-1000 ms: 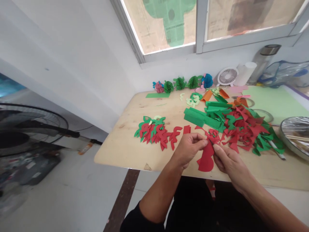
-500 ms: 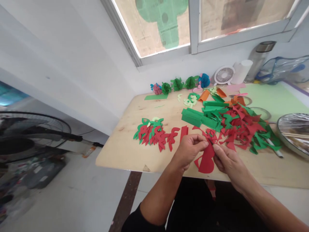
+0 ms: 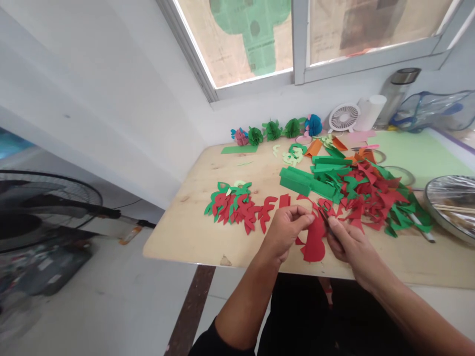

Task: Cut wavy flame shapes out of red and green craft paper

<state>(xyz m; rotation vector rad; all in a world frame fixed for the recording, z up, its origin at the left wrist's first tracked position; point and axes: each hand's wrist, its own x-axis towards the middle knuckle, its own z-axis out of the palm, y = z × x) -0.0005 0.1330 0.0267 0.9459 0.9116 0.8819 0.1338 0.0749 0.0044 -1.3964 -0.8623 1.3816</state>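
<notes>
My left hand pinches the upper edge of a piece of red paper, which hangs down with a rounded lower end over the table's near edge. In my right hand is a small pair of dark scissors, its blades against the paper's right side near the top; the handles are mostly hidden by the fingers. Just beyond my hands lies a folded red strip. To the left is a heap of red and green paper cut-outs, with one red cut-out beside it.
Red and green scraps are piled on the right, beside folded green strips. A foil-lined bowl with chopsticks sits at the right edge. Along the wall stand paper ornaments, a small white fan and a flask.
My left hand has shifted slightly left with the red paper. The scissors' blades now show more clearly as my right hand stands a little farther from my left.
</notes>
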